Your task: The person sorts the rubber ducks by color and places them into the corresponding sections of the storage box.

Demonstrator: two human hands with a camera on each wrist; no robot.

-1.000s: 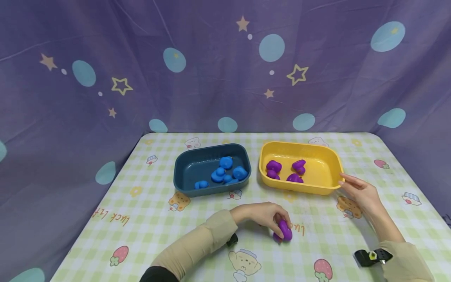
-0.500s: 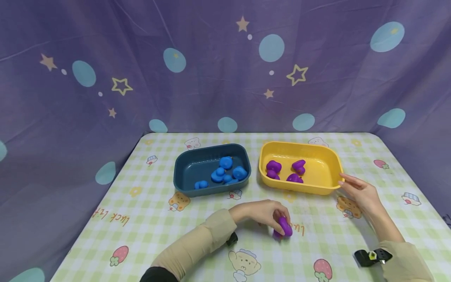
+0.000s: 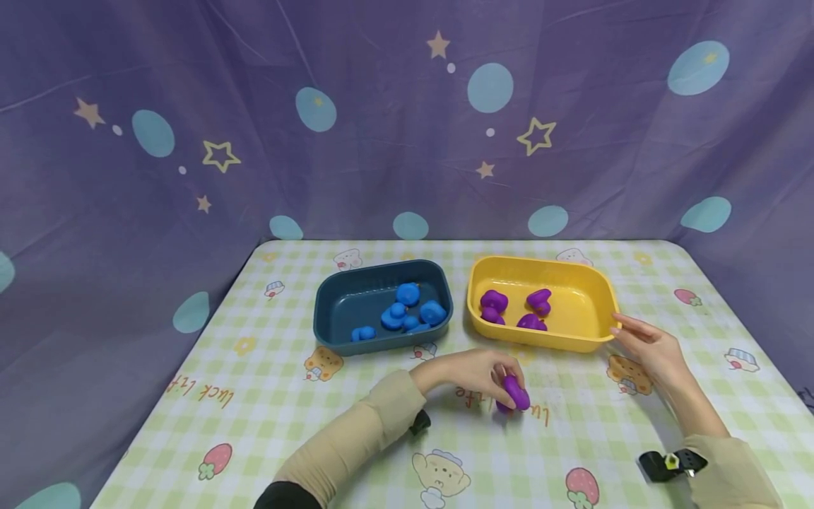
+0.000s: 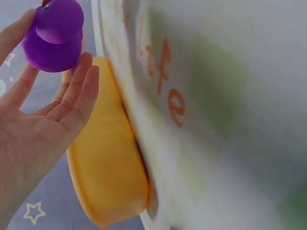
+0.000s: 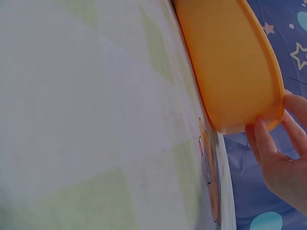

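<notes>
My left hand (image 3: 480,375) pinches a purple rubber duck (image 3: 516,393) between thumb and fingers, in front of the yellow tray (image 3: 540,339). In the left wrist view the duck (image 4: 60,24) shows its rounded head and body, apart from the tablecloth. My right hand (image 3: 658,353) touches the near right corner of the yellow tray with fairly straight fingertips. The right wrist view shows those fingers (image 5: 265,139) against the tray's outer wall (image 5: 230,62). Several purple ducks (image 3: 539,302) lie inside the yellow tray.
A dark teal tray (image 3: 343,346) with several blue ducks (image 3: 408,293) stands to the left of the yellow one. Both sit on a green checked tablecloth (image 3: 286,438). A purple curtain (image 3: 381,162) hangs behind and beside the table.
My left hand has moved forward toward the trays with the purple duck in its grip, apparently raising it a little. The right hand stays at the tray's corner, and both trays are still.
</notes>
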